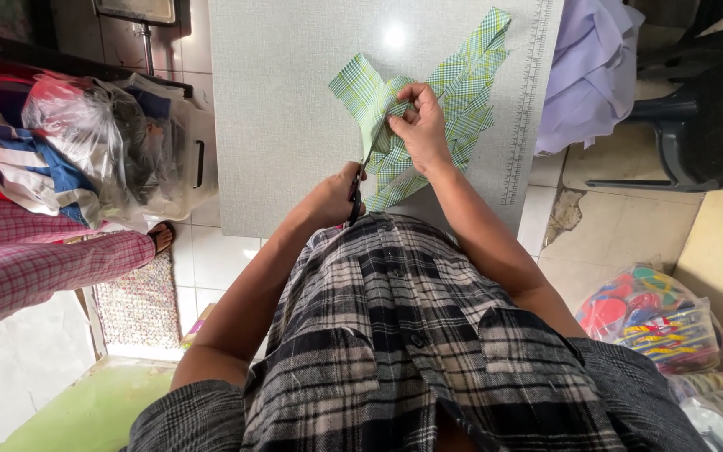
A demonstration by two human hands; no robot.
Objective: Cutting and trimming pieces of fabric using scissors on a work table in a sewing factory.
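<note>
The left hand [334,194] is clenched around the black handles of a pair of scissors [365,170], whose blades run up into a piece of green checked cloth [453,88]; the right hand [420,125] pinches a fold of that cloth between thumb and fingers, lifting it just off the surface right beside the blades. The cloth lies spread in an uneven, branching shape on a grey table [278,109], near its front edge and close to the person's checked shirt; a long ruler [527,92] lies along the table's right side, touching the cloth's far corner. A heap of pale lilac fabric [592,67] hangs beyond the ruler, and a clear plastic bag [102,138] of cloth scraps sits on the floor to the left. The risk as I judge it: the right fingertips sit very near the cutting line, so a hasty snip could nick them; the cloth is held slack and folded, so the blades could catch a second layer or wander off the check; a pull from the pinching hand could drag the piece askew.
</note>
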